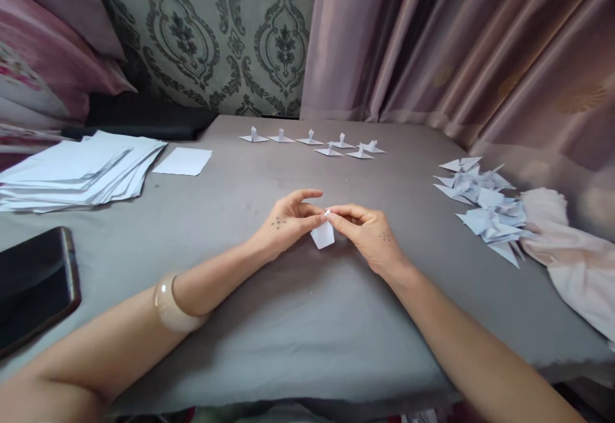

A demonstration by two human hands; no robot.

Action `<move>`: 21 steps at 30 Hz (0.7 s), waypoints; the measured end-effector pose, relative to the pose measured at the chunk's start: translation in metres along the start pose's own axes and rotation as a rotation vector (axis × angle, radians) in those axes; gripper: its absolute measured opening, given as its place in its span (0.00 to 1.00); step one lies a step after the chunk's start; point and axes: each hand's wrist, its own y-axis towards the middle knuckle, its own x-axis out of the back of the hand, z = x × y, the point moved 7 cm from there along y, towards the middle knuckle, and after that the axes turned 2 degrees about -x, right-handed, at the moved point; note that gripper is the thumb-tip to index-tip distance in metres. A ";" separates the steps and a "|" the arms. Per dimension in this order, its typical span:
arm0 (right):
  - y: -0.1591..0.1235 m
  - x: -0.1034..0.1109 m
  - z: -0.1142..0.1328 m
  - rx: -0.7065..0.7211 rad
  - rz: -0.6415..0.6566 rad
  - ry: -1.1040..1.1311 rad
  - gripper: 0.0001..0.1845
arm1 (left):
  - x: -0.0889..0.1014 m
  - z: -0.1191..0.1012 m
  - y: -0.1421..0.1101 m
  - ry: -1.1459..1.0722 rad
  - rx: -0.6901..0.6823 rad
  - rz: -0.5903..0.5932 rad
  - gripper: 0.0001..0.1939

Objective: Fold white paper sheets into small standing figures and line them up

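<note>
My left hand point(288, 221) and my right hand point(368, 231) meet over the middle of a grey cloth-covered surface point(298, 320). Both pinch a small folded piece of white paper point(323, 235) between thumb and fingertips. The paper hangs just above the cloth. A pale bangle point(170, 304) sits on my left wrist.
A stack of white paper sheets point(77, 170) lies at the left, one loose sheet point(182, 161) beside it. Several folded paper figures point(312, 143) stand in a row at the back. A pile of folded paper pieces point(485, 208) lies right, next to pink cloth point(567, 250). A phone point(33, 285) rests near left.
</note>
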 end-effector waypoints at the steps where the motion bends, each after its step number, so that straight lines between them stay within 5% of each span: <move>1: 0.000 -0.001 0.001 0.013 0.000 0.008 0.13 | 0.001 0.001 0.000 -0.002 0.016 -0.019 0.29; 10: -0.002 -0.004 0.001 0.021 -0.071 0.118 0.11 | -0.008 0.003 -0.009 0.115 0.062 -0.019 0.18; 17: 0.003 -0.004 -0.007 -0.082 0.018 0.358 0.18 | -0.013 0.008 -0.012 0.012 0.113 0.064 0.17; 21: 0.001 -0.010 -0.005 -0.078 0.107 0.240 0.19 | -0.015 0.009 -0.012 0.027 0.109 0.101 0.16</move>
